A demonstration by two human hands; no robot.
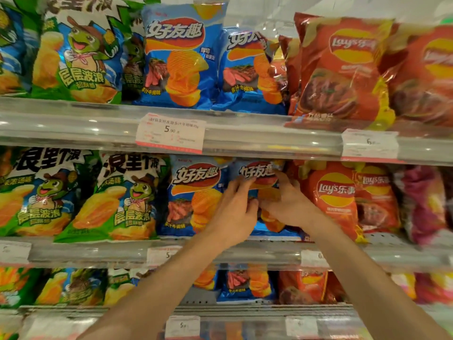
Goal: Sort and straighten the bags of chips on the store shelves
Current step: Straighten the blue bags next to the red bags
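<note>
Both hands are on one blue bag (257,177) of chips on the middle shelf (98,251). The left hand (235,212) lies on the bag's left side, fingers curled over its front, and the right hand (286,204) presses its right side, thumb and fingers spread on the wrapper. Each grip is partly closed on the bag, holding it between the two palms. The bag stands upright, touching a second blue bag (193,195) just left of it and a red bag (335,197) just right of it. Further left of the held bag stand two green bags (117,197), the nearer one tilted. A price tag (170,132) hangs on the shelf rail above the held bag, to its left. More blue, green and red bags fill the shelf above and the one below.
</note>
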